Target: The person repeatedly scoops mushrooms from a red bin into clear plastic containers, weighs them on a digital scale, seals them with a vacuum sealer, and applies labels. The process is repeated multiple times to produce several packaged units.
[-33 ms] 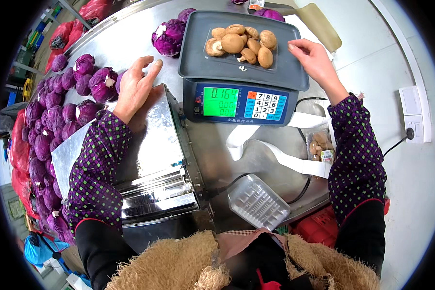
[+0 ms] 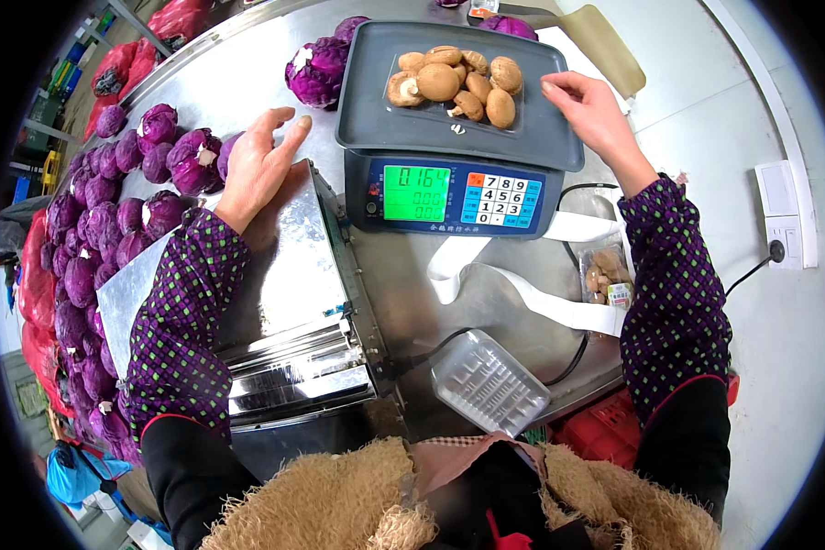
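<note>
Brown mushrooms (image 2: pixel 439 82) lie in a clear plastic tray (image 2: pixel 513 121) on the grey pan (image 2: pixel 376 128) of a digital scale with a lit green display (image 2: pixel 417 193). A few pale scraps (image 2: pixel 457 128) lie on the pan in front of the tray. My right hand (image 2: pixel 588 112) hovers by the pan's right edge. Its thumb and forefinger are bent close together but slightly apart, with nothing seen between them. Left of the scale, my left hand (image 2: pixel 258 170) is open and empty, thumb apart from the fingers, above a metal box-shaped machine (image 2: pixel 289 266).
Purple cabbages (image 2: pixel 82 275) crowd the table's left side, with another cabbage (image 2: pixel 317 73) beside the scale. A white strap (image 2: pixel 532 295) loops in front of it, near a packed bag of mushrooms (image 2: pixel 604 275). An empty clear tray (image 2: pixel 490 380) sits at the near edge, above a red crate (image 2: pixel 605 429).
</note>
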`<state>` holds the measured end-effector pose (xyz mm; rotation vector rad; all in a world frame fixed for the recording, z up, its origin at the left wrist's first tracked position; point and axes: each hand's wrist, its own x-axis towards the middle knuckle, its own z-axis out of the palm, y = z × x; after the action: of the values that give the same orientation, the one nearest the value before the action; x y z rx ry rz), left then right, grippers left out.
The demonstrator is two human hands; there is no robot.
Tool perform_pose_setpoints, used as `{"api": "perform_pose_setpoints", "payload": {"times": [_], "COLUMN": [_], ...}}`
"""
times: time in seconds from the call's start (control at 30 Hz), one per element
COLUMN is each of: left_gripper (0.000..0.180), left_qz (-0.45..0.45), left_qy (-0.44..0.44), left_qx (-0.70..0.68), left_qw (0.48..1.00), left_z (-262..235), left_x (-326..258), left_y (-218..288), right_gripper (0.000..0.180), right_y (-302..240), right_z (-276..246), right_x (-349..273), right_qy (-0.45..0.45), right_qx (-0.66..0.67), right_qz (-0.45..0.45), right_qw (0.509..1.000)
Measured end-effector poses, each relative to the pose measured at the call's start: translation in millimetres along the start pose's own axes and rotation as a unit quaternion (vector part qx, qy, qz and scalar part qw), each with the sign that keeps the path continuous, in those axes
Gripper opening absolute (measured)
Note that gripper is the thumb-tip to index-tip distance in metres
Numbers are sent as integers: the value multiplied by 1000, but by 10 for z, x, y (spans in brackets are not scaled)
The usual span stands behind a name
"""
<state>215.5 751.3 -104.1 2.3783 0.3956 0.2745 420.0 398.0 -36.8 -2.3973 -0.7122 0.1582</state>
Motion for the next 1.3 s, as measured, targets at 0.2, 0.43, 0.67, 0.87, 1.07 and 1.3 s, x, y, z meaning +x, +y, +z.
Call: {"api": "perform_pose_setpoints", "payload": {"times": [0.2,0.43,0.67,0.87,1.07,1.3], "left_gripper": [57,51,44,31,54,41], "left_qz": [20,42,71,227,139,200], "left_qy": [-9,22,50,33,-72,-164], "left_qx": [15,42,89,228,219,-74], "left_qw": [1000,998,992,946,963,963], "left_z": [15,26,22,171,-56,806], "left_x": [12,-81,-95,215,298,-1248], "left_y": [-1,-17,59,-929,-990,1890], "right_gripper": [34,40,35,29,30,26], "right_y": [-223,-574,-778,-1112,-834,-193], "right_z": [220,754,657,-129,-1418,-1948], "right_x": [383,989,1016,-66,-3128,-6798], "right_qy": [23,-29,7,-129,-147,387], "right_qx": [-22,-150,-103,309,331,473], "right_qz": [-73,-73,-133,-73,51,332], "right_qw": [997,986,986,940,931,718]}}
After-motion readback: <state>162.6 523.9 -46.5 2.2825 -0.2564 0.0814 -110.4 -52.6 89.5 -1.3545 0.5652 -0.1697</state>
